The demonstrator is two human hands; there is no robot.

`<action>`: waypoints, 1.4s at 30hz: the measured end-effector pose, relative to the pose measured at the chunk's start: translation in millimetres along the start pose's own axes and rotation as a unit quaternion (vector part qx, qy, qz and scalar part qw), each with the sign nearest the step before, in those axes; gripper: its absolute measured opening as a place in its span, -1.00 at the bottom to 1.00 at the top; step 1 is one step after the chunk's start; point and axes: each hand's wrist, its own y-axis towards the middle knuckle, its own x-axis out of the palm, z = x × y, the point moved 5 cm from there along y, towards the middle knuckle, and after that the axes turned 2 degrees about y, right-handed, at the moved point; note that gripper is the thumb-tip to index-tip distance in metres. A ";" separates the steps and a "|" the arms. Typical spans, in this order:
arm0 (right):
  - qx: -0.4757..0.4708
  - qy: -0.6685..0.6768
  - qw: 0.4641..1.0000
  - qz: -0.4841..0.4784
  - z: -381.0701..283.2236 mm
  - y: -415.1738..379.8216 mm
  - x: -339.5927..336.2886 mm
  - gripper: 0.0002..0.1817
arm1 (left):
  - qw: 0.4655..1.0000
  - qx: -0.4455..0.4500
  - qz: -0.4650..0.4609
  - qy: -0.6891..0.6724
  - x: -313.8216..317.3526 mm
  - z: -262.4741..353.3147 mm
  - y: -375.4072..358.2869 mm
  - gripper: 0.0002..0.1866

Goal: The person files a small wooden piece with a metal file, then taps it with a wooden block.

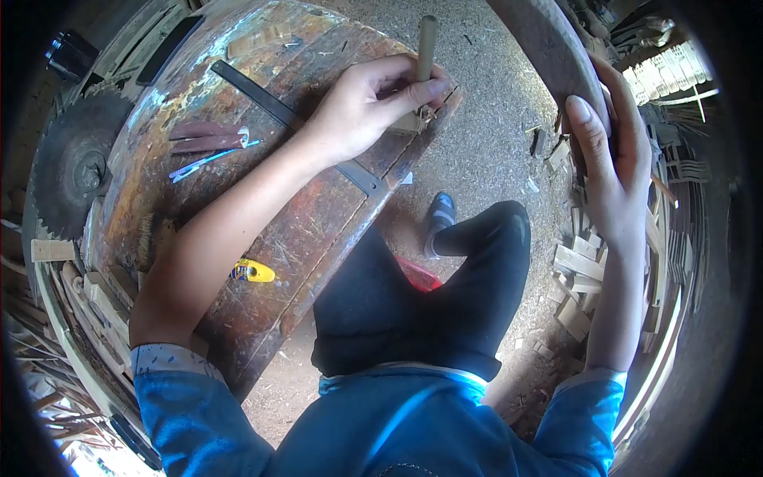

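Observation:
My left hand point(381, 103) is closed around a chisel, whose round handle point(427, 49) stands upright; its lower end is hidden by my fingers. Beneath that hand, a small piece of wood point(408, 124) with chips beside it lies at the edge of the worn workbench point(262, 302). Raised on the right, my right hand point(608, 151) grips a thick wooden club point(552, 44), its upper end cut off by the top of the view. A flat dark metal bar point(254, 99) lies on the bench and passes under my left forearm.
Pliers-like dark red handles point(208, 137), a blue pen point(211, 161) and a yellow tool point(253, 271) lie on the bench. A toothed circular saw blade point(82, 163) stands at far left. Wood offcuts point(576, 270) litter the floor at right; curved wooden pieces are stacked beyond.

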 end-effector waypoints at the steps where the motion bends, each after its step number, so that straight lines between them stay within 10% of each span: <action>1: 0.011 0.004 1.000 -0.012 1.8 -0.5 0.9 -0.34 | 1.000 -0.011 0.001 -0.004 0.7 0.1 -0.7 -0.69; 13: -0.021 0.013 1.000 -0.003 4.8 3.3 9.1 -0.35 | 1.000 -0.026 -0.015 0.002 4.4 6.9 -3.0 -0.65; 18: -0.087 -0.036 0.983 0.156 7.2 19.1 -33.4 -0.42 | 0.998 -0.029 -0.038 0.045 4.4 4.7 -2.4 -0.64; 22: -0.051 0.324 0.939 0.108 37.9 43.3 -63.9 -0.54 | 0.998 -0.031 -0.033 0.041 6.2 3.1 -1.4 -0.64; 25: -0.119 -0.150 0.982 -0.007 5.2 28.5 3.5 -0.49 | 0.996 -0.053 -0.042 0.054 7.5 3.9 -3.2 -0.64; 27: -0.235 -0.140 0.961 -0.025 -40.3 31.4 12.9 -0.48 | 0.995 -0.065 -0.041 0.069 4.3 4.2 -1.7 -0.64; 31: -0.118 0.031 0.992 0.039 2.1 42.1 -35.1 -0.52 | 0.995 -0.057 -0.040 0.075 6.8 4.1 -3.7 -0.66; 34: -0.155 -0.076 0.979 -0.109 -47.0 22.6 20.0 -0.44 | 0.994 -0.044 -0.044 0.094 4.7 7.6 0.3 -0.66; 37: -0.210 -0.039 0.974 0.082 -24.3 30.4 -16.9 -0.49 | 0.996 -0.040 -0.050 0.069 9.0 2.6 -0.5 -0.66; 41: -0.017 -0.093 0.995 -0.041 10.8 17.2 0.6 -0.46 | 0.997 -0.047 -0.044 0.053 7.1 2.3 -4.0 -0.67; 42: -0.168 -0.046 0.981 -0.087 -41.6 17.0 24.1 -0.43 | 0.996 -0.049 -0.042 0.060 6.1 0.5 -3.1 -0.67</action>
